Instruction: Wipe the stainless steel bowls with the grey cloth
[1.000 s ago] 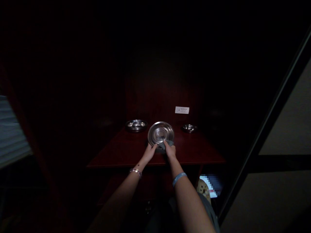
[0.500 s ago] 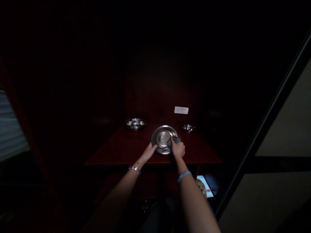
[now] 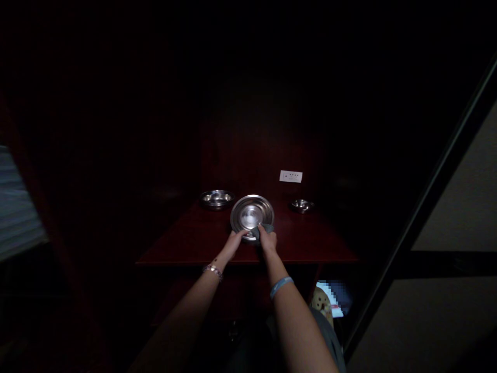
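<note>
My left hand is pinching the tilted metal dish by its near rim, my right hand is gripping a grey cloth against it, and it's gleaming above the red bench!

The shallow steel bowl in the hands now sits further left than half a second ago, nearer the bowl at the far left, and its round centre looks broader and brighter. The right hand, with the grey cloth, is now at the bowl's near edge instead of its right side, closer to the left hand, which also sits slightly further left.
</note>
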The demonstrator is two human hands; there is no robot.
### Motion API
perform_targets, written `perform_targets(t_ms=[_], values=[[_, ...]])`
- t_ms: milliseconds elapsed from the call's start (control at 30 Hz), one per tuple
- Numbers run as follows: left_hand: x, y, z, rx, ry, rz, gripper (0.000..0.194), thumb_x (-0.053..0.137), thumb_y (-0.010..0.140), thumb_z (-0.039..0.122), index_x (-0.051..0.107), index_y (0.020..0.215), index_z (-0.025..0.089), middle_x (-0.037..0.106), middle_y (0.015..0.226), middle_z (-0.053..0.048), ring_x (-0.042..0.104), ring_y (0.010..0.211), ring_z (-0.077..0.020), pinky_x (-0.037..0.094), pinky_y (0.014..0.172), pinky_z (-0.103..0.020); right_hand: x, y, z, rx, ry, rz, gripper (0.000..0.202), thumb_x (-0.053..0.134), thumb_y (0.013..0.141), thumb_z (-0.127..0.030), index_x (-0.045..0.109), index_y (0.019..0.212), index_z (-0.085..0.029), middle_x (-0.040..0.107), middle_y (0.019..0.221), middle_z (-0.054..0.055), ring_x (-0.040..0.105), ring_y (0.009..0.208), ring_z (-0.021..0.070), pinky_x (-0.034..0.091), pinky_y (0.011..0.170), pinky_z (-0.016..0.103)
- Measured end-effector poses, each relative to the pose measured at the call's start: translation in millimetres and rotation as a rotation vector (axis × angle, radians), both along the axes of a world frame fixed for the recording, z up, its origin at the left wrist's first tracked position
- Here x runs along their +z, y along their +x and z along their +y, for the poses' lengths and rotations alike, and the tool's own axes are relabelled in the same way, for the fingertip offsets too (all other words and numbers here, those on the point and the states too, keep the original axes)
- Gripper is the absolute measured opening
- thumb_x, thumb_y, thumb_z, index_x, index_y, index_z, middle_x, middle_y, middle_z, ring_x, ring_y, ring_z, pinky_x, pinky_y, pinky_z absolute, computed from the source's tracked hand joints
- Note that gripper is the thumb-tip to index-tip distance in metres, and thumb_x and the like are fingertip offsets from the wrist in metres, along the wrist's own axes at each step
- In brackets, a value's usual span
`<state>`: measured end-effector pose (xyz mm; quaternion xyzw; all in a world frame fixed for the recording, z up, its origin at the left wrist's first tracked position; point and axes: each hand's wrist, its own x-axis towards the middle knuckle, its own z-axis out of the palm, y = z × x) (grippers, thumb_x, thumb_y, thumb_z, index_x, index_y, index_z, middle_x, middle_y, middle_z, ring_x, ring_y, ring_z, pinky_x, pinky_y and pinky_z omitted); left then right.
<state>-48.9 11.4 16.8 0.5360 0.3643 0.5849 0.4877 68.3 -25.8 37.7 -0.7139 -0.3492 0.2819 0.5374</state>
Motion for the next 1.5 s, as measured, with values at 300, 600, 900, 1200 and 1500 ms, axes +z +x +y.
perform_targets(t_ms=[300, 600, 900, 1200, 1500], values=[[-6.7, -4.1, 7.6, 0.040, -0.069, -0.015, 0.026, 0.061, 0.061, 0.027, 0.064, 0.083, 0.013, 0.070, 0.081, -0.008, 0.063, 0.093, -0.0255, 0.046, 0.092, -0.041, 14.8, 8.4, -9.7, -0.081, -0.007, -0.168, 0.044, 0.059, 0.080, -0.050, 0.072, 0.098, -0.012, 0.070, 0.100, 0.019, 0.066, 0.100, 0.0275, 0.052, 0.080, 0.029], [-1.8, -2.9, 3.1, 0.086, -0.095, 0.089, 0.024, 0.061, 0.057, 0.019, 0.064, 0.081, 0.015, 0.070, 0.079, -0.006, 0.063, 0.087, -0.0254, 0.049, 0.084, -0.037, 19.8, 31.9, -16.5, -0.129, -0.022, -0.252, 0.045, 0.062, 0.078, -0.050, 0.072, 0.104, -0.015, 0.070, 0.103, 0.017, 0.067, 0.097, 0.0278, 0.051, 0.078, 0.031], [-8.1, 0.6, 8.2, 0.023, -0.052, 0.159, 0.025, 0.056, 0.058, 0.016, 0.063, 0.082, 0.015, 0.070, 0.079, -0.003, 0.064, 0.083, -0.0219, 0.050, 0.080, -0.032, 17.7, 52.4, -15.4, -0.100, 0.020, -0.351, 0.049, 0.064, 0.074, -0.056, 0.072, 0.105, -0.020, 0.072, 0.100, 0.013, 0.068, 0.092, 0.0260, 0.051, 0.073, 0.029], [-12.2, 3.1, 11.6, -0.036, -0.027, 0.147, 0.027, 0.055, 0.059, 0.016, 0.065, 0.085, 0.014, 0.071, 0.087, -0.006, 0.064, 0.088, -0.0242, 0.049, 0.083, -0.033, 18.0, 58.1, -15.9, -0.125, 0.080, -0.375, 0.056, 0.061, 0.073, -0.064, 0.072, 0.106, -0.019, 0.072, 0.099, 0.015, 0.068, 0.092, 0.0278, 0.050, 0.075, 0.033], [-19.1, 3.1, 15.3, -0.003, -0.039, 0.154, 0.028, 0.055, 0.063, 0.016, 0.065, 0.089, 0.013, 0.071, 0.088, -0.008, 0.063, 0.094, -0.0273, 0.047, 0.090, -0.038, 18.7, 54.4, -8.6, -0.137, 0.328, -0.175, 0.058, 0.056, 0.076, -0.061, 0.070, 0.105, -0.013, 0.071, 0.102, 0.015, 0.067, 0.096, 0.0252, 0.051, 0.079, 0.030]])
